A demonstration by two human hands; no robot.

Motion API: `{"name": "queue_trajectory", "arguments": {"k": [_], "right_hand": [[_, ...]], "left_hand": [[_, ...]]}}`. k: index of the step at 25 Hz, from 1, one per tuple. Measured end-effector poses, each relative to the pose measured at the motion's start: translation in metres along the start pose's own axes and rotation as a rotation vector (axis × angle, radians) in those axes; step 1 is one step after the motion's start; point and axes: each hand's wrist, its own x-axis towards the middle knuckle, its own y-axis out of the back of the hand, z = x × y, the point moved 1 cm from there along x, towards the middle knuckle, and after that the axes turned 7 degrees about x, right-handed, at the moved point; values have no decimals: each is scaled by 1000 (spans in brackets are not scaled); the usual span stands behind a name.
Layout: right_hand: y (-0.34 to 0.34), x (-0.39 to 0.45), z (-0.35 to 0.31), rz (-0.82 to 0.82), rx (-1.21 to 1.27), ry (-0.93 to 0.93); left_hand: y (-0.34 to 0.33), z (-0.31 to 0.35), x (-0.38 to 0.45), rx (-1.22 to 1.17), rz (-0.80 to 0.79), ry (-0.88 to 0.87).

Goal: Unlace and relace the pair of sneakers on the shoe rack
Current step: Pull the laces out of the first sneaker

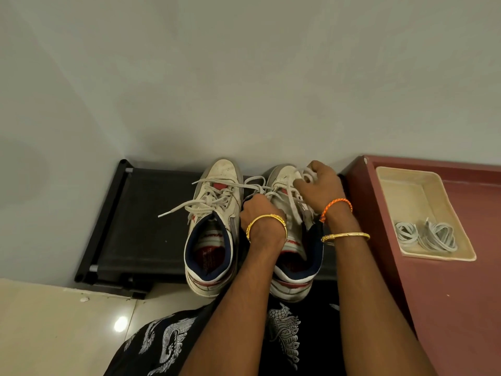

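Observation:
Two worn white sneakers with red and navy trim stand side by side on a black shoe rack (141,213), toes toward the wall. The left sneaker (214,213) is laced, its loose white lace ends spread out to the left. My left hand (257,210) rests on the lacing of the right sneaker (292,256), fingers closed on it. My right hand (320,185) is near that shoe's toe, shut on a bunched loop of white lace (309,175). Part of the right sneaker's tongue is hidden under my hands.
A maroon ledge (447,280) to the right carries a cream tray (406,191) holding coiled grey-white laces (428,234). The grey wall rises right behind the rack. Glossy floor tiles (67,327) lie at lower left. My dark patterned clothing fills the bottom.

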Motion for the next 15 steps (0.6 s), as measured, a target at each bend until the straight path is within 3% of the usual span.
{"name": "queue_trajectory", "arguments": {"k": [5, 15], "right_hand": [[-25, 13, 18, -262, -507, -155], [-11, 2, -9, -628, -576, -204]], "left_hand": [[0, 2, 1, -26, 7, -5], [0, 3, -1, -59, 16, 40]]}}
